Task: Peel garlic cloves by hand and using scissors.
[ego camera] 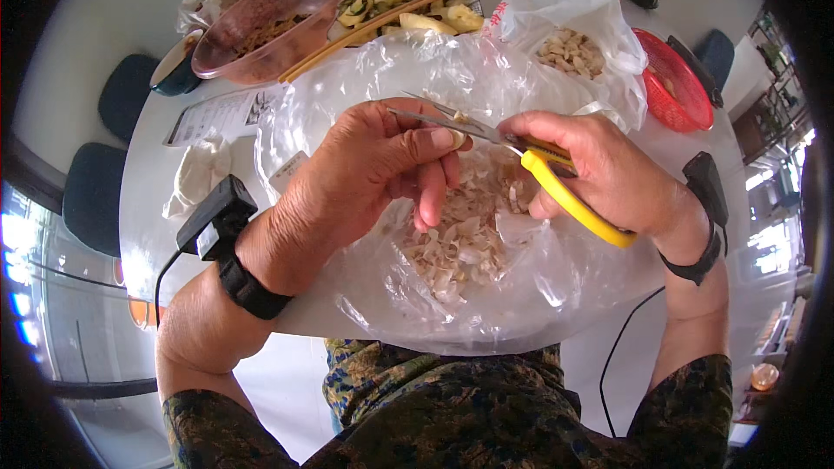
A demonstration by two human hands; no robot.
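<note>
My left hand [397,156] pinches a small pale garlic clove [459,141] between thumb and fingers. In my right hand [586,163] is a pair of scissors with yellow handles [567,205]; the parted blades reach across to my left fingertips, and a small pale bit clings to one blade. Below both hands, a heap of papery garlic skins [456,260] lies on a clear plastic bag [547,280] spread over the white table. Peeled cloves [571,52] fill part of a white plastic bag [554,3] beyond my right hand.
Along the far side stand a pinkish translucent bowl [280,26] and a plate of sliced vegetables [417,6] with wooden chopsticks [365,32] across it. A red plastic basket [677,85] is at the right. A crumpled white cloth or tissue [201,172] and a printed sheet [215,111] lie left.
</note>
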